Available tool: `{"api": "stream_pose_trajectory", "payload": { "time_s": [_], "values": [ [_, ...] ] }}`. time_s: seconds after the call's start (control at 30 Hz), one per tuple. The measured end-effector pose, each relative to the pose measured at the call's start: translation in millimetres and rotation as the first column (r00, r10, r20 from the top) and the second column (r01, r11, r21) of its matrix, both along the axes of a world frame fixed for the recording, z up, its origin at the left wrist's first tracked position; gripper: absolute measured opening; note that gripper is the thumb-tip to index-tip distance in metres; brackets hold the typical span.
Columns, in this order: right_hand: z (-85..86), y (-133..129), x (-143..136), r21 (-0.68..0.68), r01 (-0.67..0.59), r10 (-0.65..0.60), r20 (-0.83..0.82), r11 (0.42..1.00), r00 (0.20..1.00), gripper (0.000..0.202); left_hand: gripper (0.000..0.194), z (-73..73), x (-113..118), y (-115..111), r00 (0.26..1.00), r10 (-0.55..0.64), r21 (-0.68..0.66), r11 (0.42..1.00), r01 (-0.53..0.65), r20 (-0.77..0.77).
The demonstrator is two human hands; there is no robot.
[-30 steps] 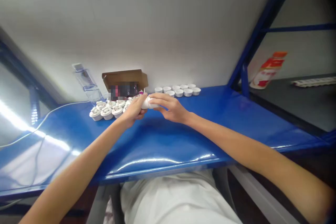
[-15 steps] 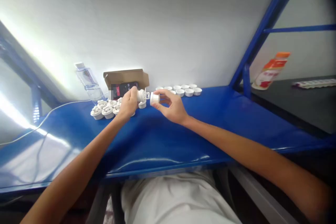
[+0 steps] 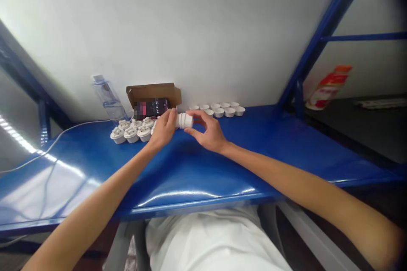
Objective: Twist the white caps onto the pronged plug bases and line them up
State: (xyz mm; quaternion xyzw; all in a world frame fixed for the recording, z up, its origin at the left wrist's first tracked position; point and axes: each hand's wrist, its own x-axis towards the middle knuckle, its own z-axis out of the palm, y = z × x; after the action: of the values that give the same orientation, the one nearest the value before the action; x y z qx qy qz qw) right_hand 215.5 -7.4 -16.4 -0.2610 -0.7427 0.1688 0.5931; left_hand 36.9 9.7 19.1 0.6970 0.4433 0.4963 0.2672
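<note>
My left hand is closed round a white round plastic fitting, mostly hidden by the fingers. With thumb and fingertips, my right hand grips a small white plastic cup from its right side. The cup's mouth meets the fitting, and both lie sideways above the blue table. I cannot tell whether they are locked together. Left of my left hand stand several white round units with holes and raised parts on top. Behind my right hand, several open white cups stand in rows.
On the blue table, an open cardboard box holds a phone against the wall. A clear bottle and white cable are at left. An orange-capped bottle stands on a dark surface at right, beyond blue frame bars.
The fitting in my left hand has moved right and now meets the cup, closing the gap between them. My right hand has stayed nearly in place, still holding the cup.
</note>
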Motion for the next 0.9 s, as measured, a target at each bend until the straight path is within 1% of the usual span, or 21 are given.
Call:
{"api": "stream_pose_trajectory", "payload": {
  "time_s": [0.13,0.27,0.33,0.43,0.53,0.6,0.7,0.77,0.8,0.83,0.9],
  "values": [
    [-1.1,0.8,0.6,0.002,0.004,-0.004,0.008,1.000,1.000,0.045,0.044,-0.6,-0.2,-0.1,1.000,-0.027,-0.001,1.000,0.027,-0.002],
    [-1.6,1.4,1.1,-0.007,-0.022,0.022,-0.020,1.000,1.000,0.046,0.043,-0.8,-0.3,-1.4,0.998,-0.055,-0.001,0.998,0.055,0.001],
    [-0.9,2.3,1.8,-0.043,-0.039,0.037,-0.045,0.998,0.998,0.047,0.043,0.4,-0.5,-2.8,0.996,-0.087,0.001,0.996,0.087,-0.009],
    [0.8,5.9,4.0,-0.160,-0.067,0.050,-0.107,0.985,0.993,0.048,0.040,3.0,-1.7,-4.3,0.981,-0.193,0.008,0.981,0.193,-0.001],
    [2.6,11.6,6.7,-0.305,-0.118,0.055,-0.209,0.945,0.976,0.048,0.040,5.7,-4.4,-4.2,0.949,-0.315,0.023,0.949,0.314,0.025],
    [3.8,14.8,7.9,-0.399,-0.160,0.057,-0.259,0.903,0.964,0.047,0.047,7.4,-5.9,-4.6,0.929,-0.368,0.037,0.930,0.367,0.027],
    [6.4,16.4,8.0,-0.508,-0.231,0.066,-0.321,0.830,0.945,0.050,0.057,9.4,-5.3,-7.3,0.909,-0.414,0.059,0.910,0.411,0.042],
    [8.3,15.5,7.4,-0.536,-0.268,0.058,-0.375,0.801,0.925,0.052,0.065,9.7,-3.0,-9.2,0.908,-0.411,0.044,0.911,0.409,0.080],
    [9.1,14.7,7.1,-0.537,-0.275,0.051,-0.395,0.798,0.917,0.052,0.066,9.3,-1.8,-9.5,0.917,-0.385,0.023,0.923,0.385,0.107],
    [9.6,14.0,6.8,-0.534,-0.276,0.046,-0.404,0.799,0.914,0.052,0.063,8.7,-0.8,-9.1,0.931,-0.339,-0.013,0.939,0.344,0.132],
    [9.6,13.3,6.4,-0.522,-0.266,0.049,-0.392,0.810,0.919,0.051,0.050,6.9,-0.4,-6.7,0.960,-0.236,-0.128,0.958,0.255,0.149]
  ]
}}
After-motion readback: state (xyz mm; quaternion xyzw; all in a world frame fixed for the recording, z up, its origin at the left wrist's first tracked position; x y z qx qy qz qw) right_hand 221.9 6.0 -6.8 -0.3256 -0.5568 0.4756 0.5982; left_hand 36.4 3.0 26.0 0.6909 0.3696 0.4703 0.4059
